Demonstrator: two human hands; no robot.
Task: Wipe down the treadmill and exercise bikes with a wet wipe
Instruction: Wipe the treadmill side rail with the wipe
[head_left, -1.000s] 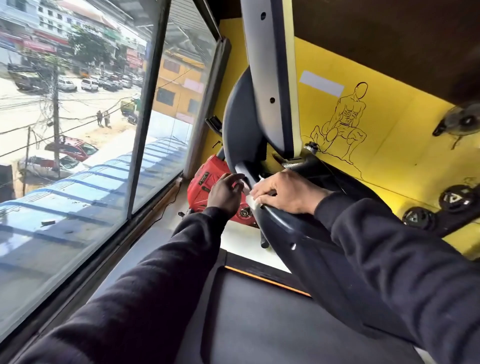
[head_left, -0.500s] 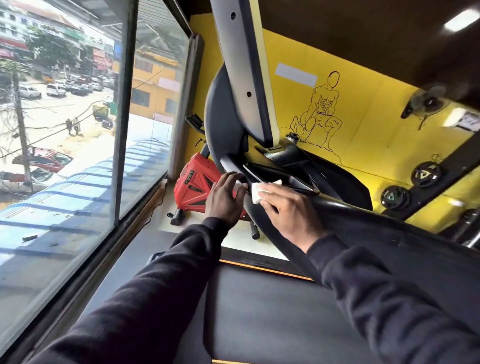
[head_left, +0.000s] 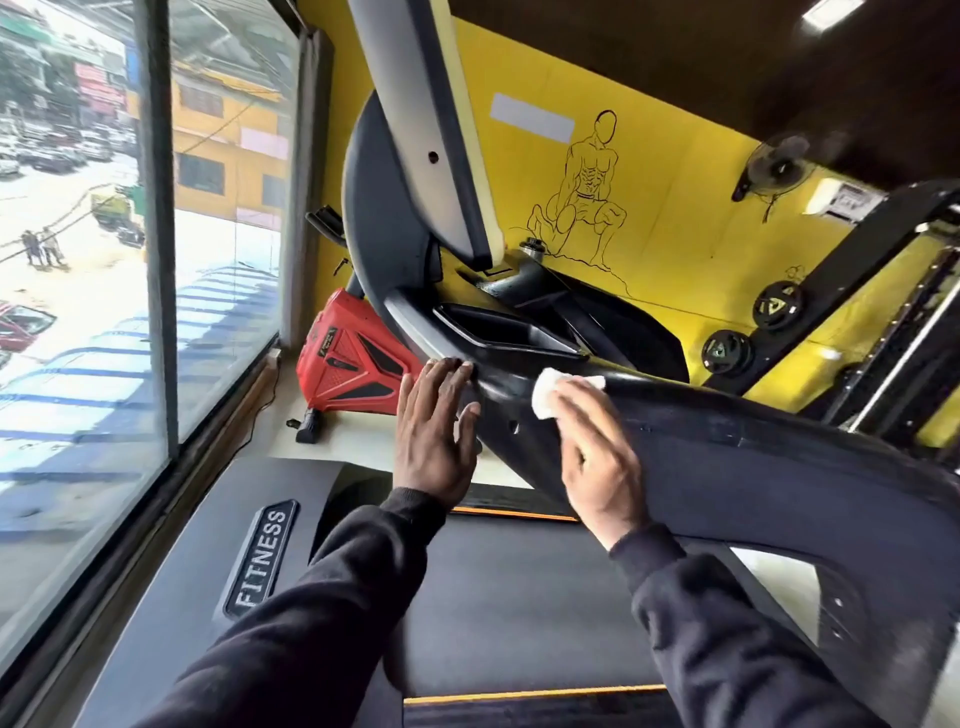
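The right hand (head_left: 597, 457) presses a white wet wipe (head_left: 550, 397) flat under its fingers on the treadmill's black console arm (head_left: 727, 441); the left hand (head_left: 434, 431), fingers straight, braces against the arm's edge, probably to steady it.

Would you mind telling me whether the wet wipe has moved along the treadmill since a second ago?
Yes: the wet wipe slid off the recessed tray, along the handrail toward the person.
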